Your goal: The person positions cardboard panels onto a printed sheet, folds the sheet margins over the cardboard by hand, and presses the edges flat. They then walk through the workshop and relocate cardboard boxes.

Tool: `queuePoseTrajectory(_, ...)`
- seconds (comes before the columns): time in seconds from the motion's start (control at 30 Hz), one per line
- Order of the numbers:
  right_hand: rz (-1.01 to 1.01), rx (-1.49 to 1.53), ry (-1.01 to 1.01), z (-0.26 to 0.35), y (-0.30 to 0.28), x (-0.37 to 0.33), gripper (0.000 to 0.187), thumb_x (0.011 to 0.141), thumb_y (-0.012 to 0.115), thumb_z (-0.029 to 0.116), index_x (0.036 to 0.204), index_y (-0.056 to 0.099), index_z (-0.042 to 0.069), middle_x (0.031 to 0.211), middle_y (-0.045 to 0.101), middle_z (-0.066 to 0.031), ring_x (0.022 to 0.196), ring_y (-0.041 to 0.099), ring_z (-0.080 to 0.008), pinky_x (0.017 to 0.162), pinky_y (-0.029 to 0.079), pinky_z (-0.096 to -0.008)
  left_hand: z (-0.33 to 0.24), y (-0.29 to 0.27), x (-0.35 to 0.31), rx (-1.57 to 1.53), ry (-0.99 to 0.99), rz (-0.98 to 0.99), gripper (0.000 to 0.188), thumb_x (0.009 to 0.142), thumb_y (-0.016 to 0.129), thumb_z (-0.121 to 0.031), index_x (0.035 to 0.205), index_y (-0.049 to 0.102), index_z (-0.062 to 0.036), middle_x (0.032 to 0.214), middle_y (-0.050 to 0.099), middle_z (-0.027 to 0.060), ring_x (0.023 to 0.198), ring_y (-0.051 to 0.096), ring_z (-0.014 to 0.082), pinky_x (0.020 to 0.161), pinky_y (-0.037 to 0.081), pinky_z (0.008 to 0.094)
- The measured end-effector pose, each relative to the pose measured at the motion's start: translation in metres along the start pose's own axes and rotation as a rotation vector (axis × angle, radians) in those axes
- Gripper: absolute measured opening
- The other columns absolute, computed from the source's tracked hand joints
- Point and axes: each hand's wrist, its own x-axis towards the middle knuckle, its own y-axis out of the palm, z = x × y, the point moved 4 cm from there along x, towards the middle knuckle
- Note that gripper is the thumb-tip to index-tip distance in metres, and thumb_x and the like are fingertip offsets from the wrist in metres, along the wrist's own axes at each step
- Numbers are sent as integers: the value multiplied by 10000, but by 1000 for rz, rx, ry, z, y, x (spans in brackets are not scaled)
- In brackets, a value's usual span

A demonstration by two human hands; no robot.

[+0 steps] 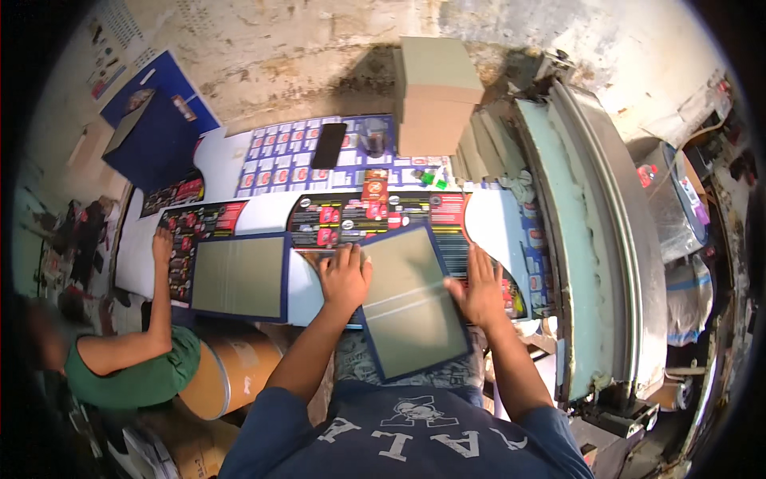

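A grey board cover with dark blue turned-in edges lies tilted in front of me, its near end jutting past the table's front edge. Two pale stripes cross its middle. My left hand rests at its upper left edge, fingers stretched forward. At the right edge is my right hand, open, fingers extended and the thumb reaching over the board. To the left, a second grey board with a blue border lies flat on the table. Neither of my hands is wrapped round anything.
Beyond lie printed sheets, a black phone, a glass and a green-and-white item. A tall stack of boards stands at the back. A long machine borders the right. Another person's arm reaches in at left.
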Motion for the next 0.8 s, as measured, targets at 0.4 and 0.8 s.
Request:
queuePoseTrajectory(0.4,239,273,-458,35,-24,-95,605,637,625,-30,1221,699,108,1380,637,-91,1371,527,-285,1205,258,-525,76,-80,-74,-70,225,52,326,843,633,-114,1160,702,-79,1214,678,21,1160,603,231,942,405,428)
queuePoseTrajectory(0.8,249,975,36,167,-43,25,157,932,735,112,1025,672,2,780,641,1,665,516,-95,621,424,-262,232,-275,7,-883,-395,-174,356,907,693,-24,1252,609,-50,1085,676,82,1022,623,163,909,511,309)
